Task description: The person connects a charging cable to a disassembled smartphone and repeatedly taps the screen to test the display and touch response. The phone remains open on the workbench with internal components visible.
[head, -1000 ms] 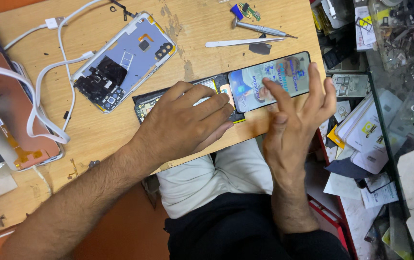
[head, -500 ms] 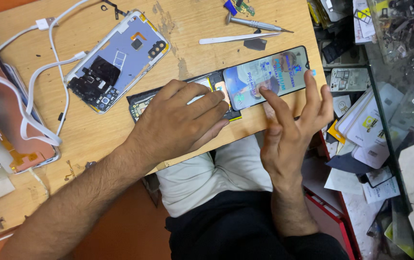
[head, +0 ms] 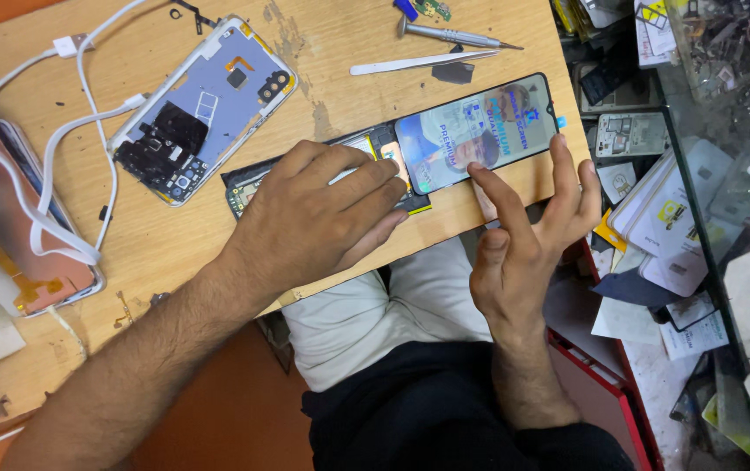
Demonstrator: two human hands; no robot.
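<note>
Phone screen (head: 479,131) lies slantwise near the worktop (head: 322,35) front edge, long axis running left-right. Our left hand (head: 322,209), fingers flat, pins its left end; right hand (head: 523,235), fingers spread, index tip touching the glass's near edge.

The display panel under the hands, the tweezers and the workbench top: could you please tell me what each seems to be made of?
Display panel: apparently glass under a glossy printed film, judging by its sheen. Tweezers: probably bare metal, pale silver and thin. Workbench top: wood or plywood, matte tan with scuffs and stains. The left hand presses the dark frame; the right hand touches the panel.
</note>
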